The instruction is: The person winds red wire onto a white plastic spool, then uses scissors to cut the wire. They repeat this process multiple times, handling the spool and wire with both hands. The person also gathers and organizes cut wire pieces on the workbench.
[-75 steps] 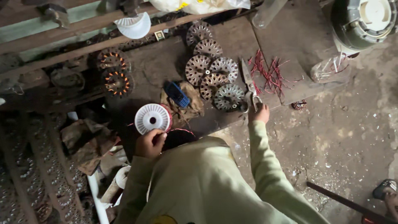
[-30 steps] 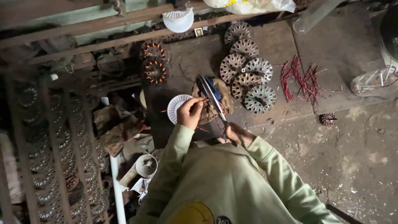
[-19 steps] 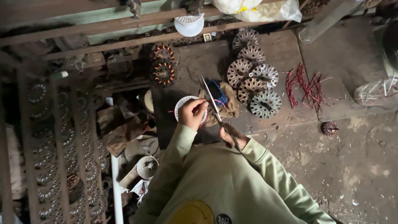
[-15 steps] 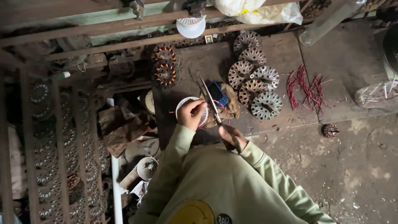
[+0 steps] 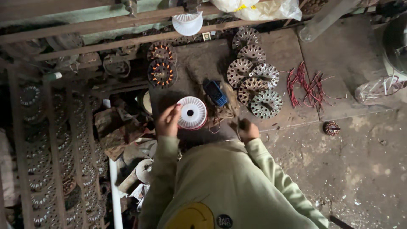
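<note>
Two hands are at work over a dark, dusty tabletop (image 5: 199,63), both arms in pale green sleeves reaching forward from the body. The left hand (image 5: 168,121) is raised with fingers curled against the left rim of a white ribbed spool (image 5: 191,112), holding it flat-face up; reddish wire shows along the spool's lower edge. The right hand (image 5: 247,129) sits lower and to the right, closed into a fist around something slim (too small and dark to identify). The spool lies between the two hands, close in front of the chest, near the tabletop's front edge.

Just beyond the spool, a blue handset-like object (image 5: 216,92) rests on a crumpled brownish scrap. To its right, a cluster of round slotted metal stators (image 5: 253,78) lies in overlapping layers, six or so visible. Further right, a loose bundle of red wire pieces (image 5: 305,85) is scattered on the tabletop. Left of centre, two stators with copper windings (image 5: 161,72) sit one behind the other. A second white spool (image 5: 187,23) rests at the far edge, beneath a wooden rail. A small wound coil (image 5: 331,128) lies on the littered floor to the right. At far left, racks hold rows of similar stators (image 5: 40,169).
</note>
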